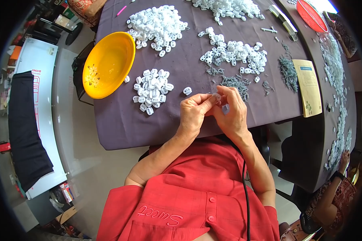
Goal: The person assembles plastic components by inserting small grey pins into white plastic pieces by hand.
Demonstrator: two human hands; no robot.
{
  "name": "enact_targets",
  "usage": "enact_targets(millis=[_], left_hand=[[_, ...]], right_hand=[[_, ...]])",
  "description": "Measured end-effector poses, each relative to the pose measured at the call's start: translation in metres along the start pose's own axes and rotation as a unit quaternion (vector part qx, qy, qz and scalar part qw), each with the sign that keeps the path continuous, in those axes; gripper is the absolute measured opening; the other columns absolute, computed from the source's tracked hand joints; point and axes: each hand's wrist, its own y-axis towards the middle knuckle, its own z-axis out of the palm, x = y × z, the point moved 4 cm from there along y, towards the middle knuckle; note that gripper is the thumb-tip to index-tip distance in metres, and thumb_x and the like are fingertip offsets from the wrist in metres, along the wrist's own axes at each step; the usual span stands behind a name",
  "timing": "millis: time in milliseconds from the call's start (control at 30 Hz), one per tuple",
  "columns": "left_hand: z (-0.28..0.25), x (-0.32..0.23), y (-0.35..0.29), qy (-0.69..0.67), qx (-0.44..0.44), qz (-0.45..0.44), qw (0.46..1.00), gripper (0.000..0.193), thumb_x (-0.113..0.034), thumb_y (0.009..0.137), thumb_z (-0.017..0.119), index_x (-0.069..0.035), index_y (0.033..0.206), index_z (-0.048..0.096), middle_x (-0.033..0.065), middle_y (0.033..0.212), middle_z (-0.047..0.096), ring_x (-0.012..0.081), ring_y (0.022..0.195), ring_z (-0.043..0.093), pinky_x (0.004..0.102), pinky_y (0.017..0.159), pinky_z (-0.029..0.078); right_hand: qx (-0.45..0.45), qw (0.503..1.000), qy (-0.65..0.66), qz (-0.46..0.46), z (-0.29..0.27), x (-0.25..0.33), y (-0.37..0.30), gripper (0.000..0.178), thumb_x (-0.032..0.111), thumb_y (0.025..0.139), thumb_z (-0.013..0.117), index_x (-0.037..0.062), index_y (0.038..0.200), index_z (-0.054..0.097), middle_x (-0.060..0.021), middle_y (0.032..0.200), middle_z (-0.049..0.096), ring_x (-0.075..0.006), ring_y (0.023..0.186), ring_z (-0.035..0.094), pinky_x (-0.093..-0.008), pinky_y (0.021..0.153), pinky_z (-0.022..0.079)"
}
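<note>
My left hand (193, 114) and my right hand (234, 114) meet over the near edge of the table, fingertips pinched together around a small white plastic piece (216, 97). Fingers cover most of that piece. Just left of my left hand lies a single white oval piece with two dark-rimmed holes (187, 91). Farther left is a small heap of the same white pieces (152, 90). Right beyond my right hand, small grey screw-like parts (236, 84) lie in a loose pile, with another heap of white pieces (237, 54) behind them.
A yellow bowl (110, 60) sits at the table's left edge. Large white heaps (157, 26) lie farther back. To the right are more grey parts (288, 74), a yellow booklet (308, 88) and a second table (315, 160) with another person's hand (344, 160). A black cable (246, 193) hangs down my front.
</note>
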Motion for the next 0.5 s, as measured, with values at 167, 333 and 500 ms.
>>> enact_targets(millis=[167, 333, 500], left_hand=[[-0.006, 0.002, 0.001, 0.020, 0.006, -0.004, 1.000, 0.016, -0.012, 0.088, 0.059, 0.003, 0.092, 0.065, 0.0064, 0.083, 0.066, 0.0108, 0.072, 0.062, 0.0231, 0.066, 0.053], [-0.008, -0.002, 0.006, 0.021, 0.060, -0.082, 0.995, 0.021, -0.016, 0.091, 0.055, 0.002, 0.096, 0.063, 0.0078, 0.084, 0.065, 0.0134, 0.073, 0.064, 0.0261, 0.067, 0.055], [-0.013, 0.003, 0.007, 0.058, 0.064, -0.048, 0.995, 0.023, -0.017, 0.093, 0.053, 0.003, 0.097, 0.062, 0.0088, 0.085, 0.065, 0.0146, 0.074, 0.065, 0.0271, 0.067, 0.055]], right_hand=[[0.032, 0.999, -0.029, -0.028, 0.002, -0.010, -0.002, 0.030, -0.004, 0.068, 0.064, 0.0017, 0.097, 0.059, -0.0096, 0.089, 0.059, -0.0199, 0.071, 0.062, -0.0289, 0.062, 0.051], [0.053, 0.996, -0.033, -0.060, 0.002, -0.011, -0.003, 0.028, -0.002, 0.069, 0.066, 0.0017, 0.096, 0.060, -0.0098, 0.089, 0.060, -0.0218, 0.072, 0.062, -0.0298, 0.062, 0.051], [0.042, 0.997, -0.033, -0.064, 0.004, -0.009, -0.005, 0.026, -0.002, 0.071, 0.065, 0.0014, 0.096, 0.061, -0.0114, 0.089, 0.061, -0.0256, 0.073, 0.063, -0.0311, 0.063, 0.052]])
